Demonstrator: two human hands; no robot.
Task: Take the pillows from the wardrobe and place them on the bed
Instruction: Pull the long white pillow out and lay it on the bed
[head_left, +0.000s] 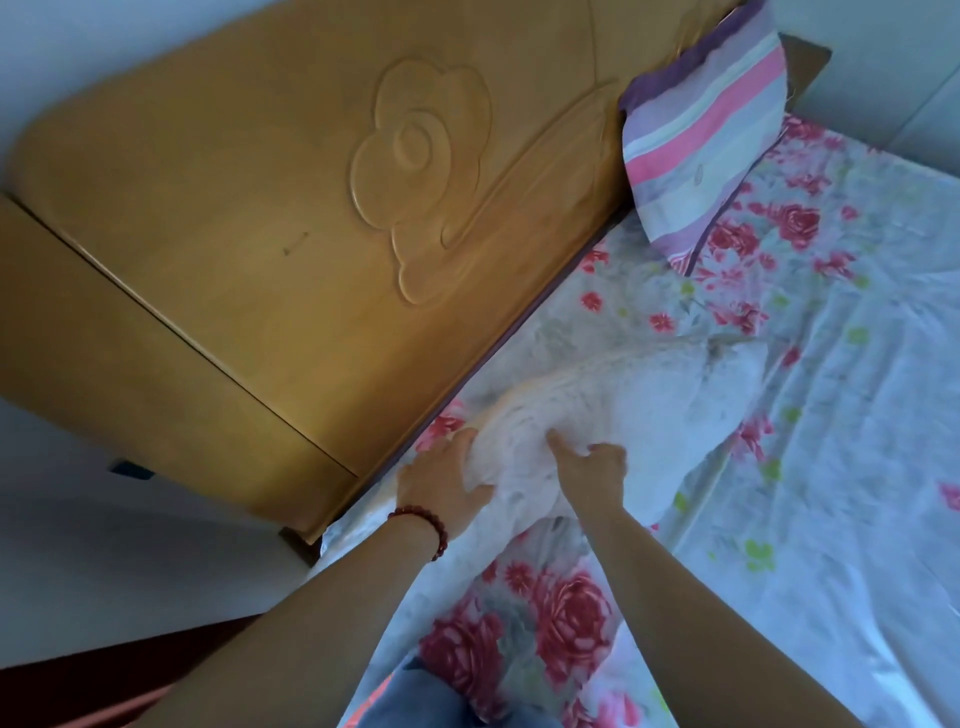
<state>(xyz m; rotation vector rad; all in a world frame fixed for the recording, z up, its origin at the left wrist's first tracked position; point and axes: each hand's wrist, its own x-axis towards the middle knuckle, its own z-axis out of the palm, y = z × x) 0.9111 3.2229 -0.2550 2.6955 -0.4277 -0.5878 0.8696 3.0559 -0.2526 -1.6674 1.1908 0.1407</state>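
A white pillow (649, 405) lies on the bed (831, 415), close to the wooden headboard (291, 208). My left hand (441, 483), with a red bead bracelet on the wrist, grips the pillow's near corner. My right hand (592, 470) pinches the pillow's near edge just beside it. A second pillow (706, 135), striped pink, purple and white, leans upright against the headboard at the far end of the bed. The wardrobe is out of view.
The bed carries a white sheet with red roses. A wooden side cabinet (104, 364) stands left of the headboard, next to a pale wall. My knee in blue jeans (431, 696) rests on the bed's near edge.
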